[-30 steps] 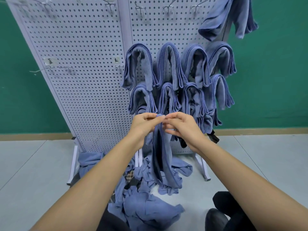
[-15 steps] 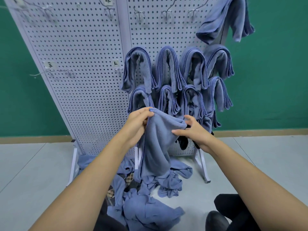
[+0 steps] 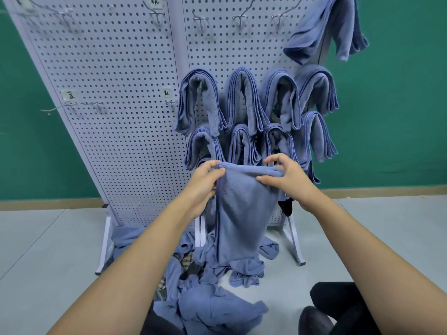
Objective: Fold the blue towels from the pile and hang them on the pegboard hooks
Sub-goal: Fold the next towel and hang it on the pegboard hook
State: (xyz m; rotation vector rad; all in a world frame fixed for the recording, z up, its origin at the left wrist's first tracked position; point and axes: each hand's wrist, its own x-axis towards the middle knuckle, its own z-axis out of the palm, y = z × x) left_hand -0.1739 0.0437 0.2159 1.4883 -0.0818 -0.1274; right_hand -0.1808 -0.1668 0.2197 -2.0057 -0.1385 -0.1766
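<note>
Blue towel (image 3: 244, 209): held up before pegboard (image 3: 121, 93), top edge pinched by left hand (image 3: 203, 184) and right hand (image 3: 287, 177). Pile (image 3: 212, 308) on floor below. Pegboard labels (image 3: 166, 92): handwritten, unreadable.

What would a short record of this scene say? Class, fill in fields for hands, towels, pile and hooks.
left hand: grips the towel by its top edge, left end
right hand: pinches same edge, right end
towel: hangs from both hands toward the pile
hung towels: two folded rows on the pegboard
pile: crumpled on the floor
hooks: several bare along the top
</note>
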